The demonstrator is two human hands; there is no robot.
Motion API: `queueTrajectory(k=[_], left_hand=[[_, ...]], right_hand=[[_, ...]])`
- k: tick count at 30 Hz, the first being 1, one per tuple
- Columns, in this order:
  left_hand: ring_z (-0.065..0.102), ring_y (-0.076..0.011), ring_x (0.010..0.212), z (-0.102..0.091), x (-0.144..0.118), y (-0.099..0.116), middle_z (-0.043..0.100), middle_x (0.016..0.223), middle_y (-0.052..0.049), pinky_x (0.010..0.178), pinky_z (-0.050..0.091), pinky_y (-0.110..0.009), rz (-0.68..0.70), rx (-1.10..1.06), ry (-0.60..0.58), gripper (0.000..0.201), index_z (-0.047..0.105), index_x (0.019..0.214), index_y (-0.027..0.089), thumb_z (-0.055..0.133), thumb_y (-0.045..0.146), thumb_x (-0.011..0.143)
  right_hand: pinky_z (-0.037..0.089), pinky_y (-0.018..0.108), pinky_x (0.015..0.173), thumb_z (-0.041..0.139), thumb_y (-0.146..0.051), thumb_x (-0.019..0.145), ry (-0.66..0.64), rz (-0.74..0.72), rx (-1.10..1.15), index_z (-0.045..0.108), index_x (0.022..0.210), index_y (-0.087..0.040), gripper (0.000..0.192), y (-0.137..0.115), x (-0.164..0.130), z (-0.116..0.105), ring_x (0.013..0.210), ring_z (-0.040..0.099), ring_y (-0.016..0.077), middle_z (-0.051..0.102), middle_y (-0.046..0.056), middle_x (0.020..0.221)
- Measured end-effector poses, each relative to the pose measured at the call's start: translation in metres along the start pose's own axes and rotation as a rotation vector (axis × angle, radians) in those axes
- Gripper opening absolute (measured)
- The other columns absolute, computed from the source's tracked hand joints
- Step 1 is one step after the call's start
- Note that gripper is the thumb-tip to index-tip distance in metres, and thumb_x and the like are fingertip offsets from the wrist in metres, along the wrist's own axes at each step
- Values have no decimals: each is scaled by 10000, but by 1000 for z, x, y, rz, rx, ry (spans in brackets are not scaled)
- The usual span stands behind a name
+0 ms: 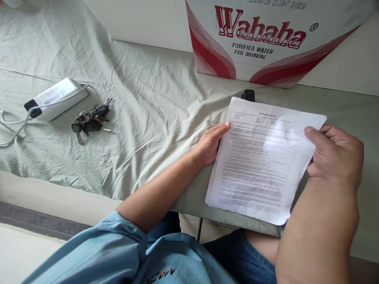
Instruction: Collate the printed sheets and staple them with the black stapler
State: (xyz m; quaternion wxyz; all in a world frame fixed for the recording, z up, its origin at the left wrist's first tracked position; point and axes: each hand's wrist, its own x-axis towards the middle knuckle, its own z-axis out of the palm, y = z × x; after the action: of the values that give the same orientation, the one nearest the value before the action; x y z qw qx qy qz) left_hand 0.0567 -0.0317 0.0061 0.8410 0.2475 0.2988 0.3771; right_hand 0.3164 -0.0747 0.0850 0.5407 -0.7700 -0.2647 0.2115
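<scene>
- two hands on one paper sheet [260, 161]
- left hand [211, 144] grips its left edge, right hand [336, 156] pinches the right edge
- sheet's long axis runs near to far

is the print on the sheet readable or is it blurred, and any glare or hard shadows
Head view: soft, even light, no glare; only faint shadows in the cloth folds. On the sheet, held by the left hand and right hand, the heading reads but the body text is too fine and smeared. The carton print is sharp.
</scene>
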Motion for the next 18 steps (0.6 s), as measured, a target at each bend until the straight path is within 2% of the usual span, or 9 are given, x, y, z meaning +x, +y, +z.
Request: queueTrajectory(k=[4, 10, 13, 18], left_hand=[[848, -422, 1328, 1, -1, 0, 918, 1165, -151, 1152, 710, -568, 3, -4, 8, 500, 857, 1206, 186, 934, 607, 946], [850, -413, 1322, 3, -1, 0, 916, 1168, -148, 1154, 710, -564, 2, -2, 25, 515, 857, 1253, 183, 916, 609, 969], [853, -411, 1311, 4, -2, 1, 915, 1176, -143, 1149, 714, -564, 6, 5, 48, 512, 858, 1259, 186, 914, 609, 975], [860, -394, 1291, 5, -3, 1, 916, 1196, -142, 1145, 718, -553, 6, 9, 53, 521, 859, 1270, 183, 928, 600, 967]], right_hand=[[384, 275, 445, 864, -325, 508, 9, 6, 19, 687, 584, -236, 213, 0, -1, 1, 551, 423, 118, 449, -62, 563], [397, 249, 418, 903, -319, 507, -12, 55, 69, 688, 615, -226, 258, 0, -3, 4, 534, 474, 119, 512, -49, 578], [404, 234, 419, 930, -345, 510, -10, 74, 51, 668, 619, -229, 308, -1, -4, 4, 532, 447, 102, 480, -66, 570], [367, 229, 413, 856, -311, 480, 6, 109, 33, 672, 602, -225, 236, -3, -5, 5, 538, 426, 99, 462, -67, 553]])
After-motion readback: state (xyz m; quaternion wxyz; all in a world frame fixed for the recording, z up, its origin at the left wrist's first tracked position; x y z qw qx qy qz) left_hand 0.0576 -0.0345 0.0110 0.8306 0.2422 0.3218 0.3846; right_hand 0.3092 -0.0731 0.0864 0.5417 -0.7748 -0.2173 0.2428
